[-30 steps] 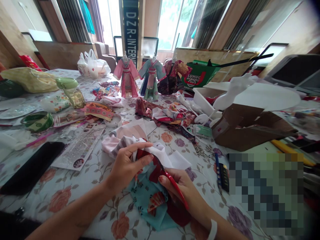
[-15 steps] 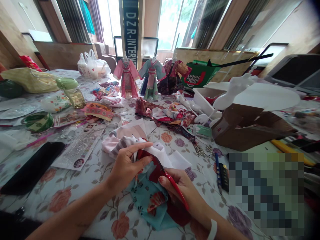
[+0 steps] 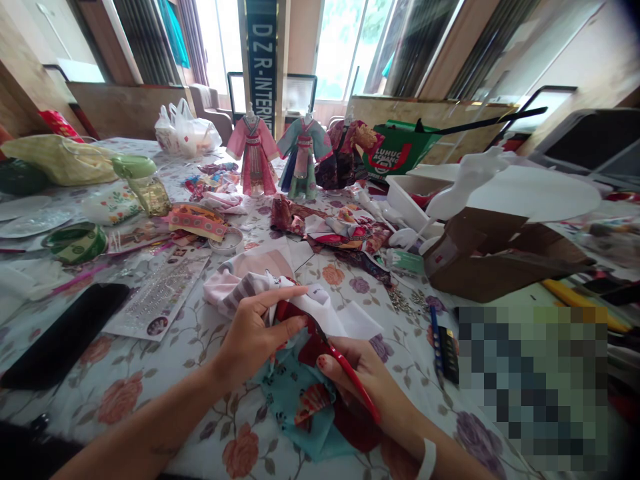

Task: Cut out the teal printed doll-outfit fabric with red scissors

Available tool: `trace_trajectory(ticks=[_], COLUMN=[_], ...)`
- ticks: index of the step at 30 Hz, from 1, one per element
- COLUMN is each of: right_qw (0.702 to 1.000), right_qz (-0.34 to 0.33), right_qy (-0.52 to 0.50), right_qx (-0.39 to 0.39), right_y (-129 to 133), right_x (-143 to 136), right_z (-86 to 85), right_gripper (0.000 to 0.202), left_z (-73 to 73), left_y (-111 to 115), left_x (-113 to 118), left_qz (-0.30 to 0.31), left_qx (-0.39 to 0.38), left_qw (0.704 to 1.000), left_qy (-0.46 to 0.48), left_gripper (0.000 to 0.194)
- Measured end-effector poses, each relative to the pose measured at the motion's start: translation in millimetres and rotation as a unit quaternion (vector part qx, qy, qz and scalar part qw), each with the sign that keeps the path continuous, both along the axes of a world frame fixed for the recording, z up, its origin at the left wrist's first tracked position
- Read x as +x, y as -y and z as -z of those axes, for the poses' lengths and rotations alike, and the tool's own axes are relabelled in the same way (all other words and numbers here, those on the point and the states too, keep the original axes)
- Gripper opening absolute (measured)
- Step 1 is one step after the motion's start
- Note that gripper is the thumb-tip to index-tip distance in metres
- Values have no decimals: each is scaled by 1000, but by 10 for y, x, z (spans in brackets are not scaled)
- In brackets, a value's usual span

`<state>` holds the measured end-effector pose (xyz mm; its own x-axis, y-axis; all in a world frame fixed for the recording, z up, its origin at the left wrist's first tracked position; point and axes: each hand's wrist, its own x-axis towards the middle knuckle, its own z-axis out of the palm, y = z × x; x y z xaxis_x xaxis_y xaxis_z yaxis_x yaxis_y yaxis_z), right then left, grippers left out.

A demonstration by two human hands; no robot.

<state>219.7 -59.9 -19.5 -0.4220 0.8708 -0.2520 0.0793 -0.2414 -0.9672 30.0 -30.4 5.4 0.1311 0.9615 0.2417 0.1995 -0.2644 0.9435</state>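
My left hand [image 3: 260,327] pinches a bundle of fabric between thumb and fingers. A dark red piece [image 3: 309,343] runs from that hand, and turquoise printed cloth [image 3: 305,410] hangs below it onto the table. My right hand [image 3: 357,370] is closed round red-handled scissors [image 3: 354,377]. Their dark blades point up and left, against the red piece beside my left thumb; the blade tips are hard to make out. White cloth [image 3: 345,317] spreads behind both hands, and a striped, pinkish part [image 3: 235,290] bunches to the left.
Several small robes, such as a pink robe [image 3: 251,157], stand behind fabric scraps [image 3: 345,230]. On the left lie a black phone [image 3: 65,337] and a bead sheet [image 3: 160,293]. At right are a cardboard box [image 3: 465,257], a white mannequin form [image 3: 467,177] and a blue pencil [image 3: 437,343].
The scissors and my right hand have shifted very slightly. My left hand still holds the cloth in nearly the same place.
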Motion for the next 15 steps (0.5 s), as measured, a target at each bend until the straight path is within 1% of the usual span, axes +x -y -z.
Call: trace_trajectory(ticks=[4, 9, 15], right_qw=[1000, 1000, 1000], right_qz=[3, 18, 6], right_qy=[6, 4, 1], right_qx=[9, 0, 6], right_y=[22, 47, 17], right_x=[-14, -27, -2], right_z=[-22, -18, 11], right_gripper=[48, 47, 46], left_z=[-4, -8, 9], left_y=[-5, -4, -9], left_x=[-5, -5, -3], left_qz=[-1, -5, 1], left_qx=[2, -1, -9], left_qw=[1000, 1000, 1000], left_qy=[-7, -14, -5], left_gripper=[33, 34, 35])
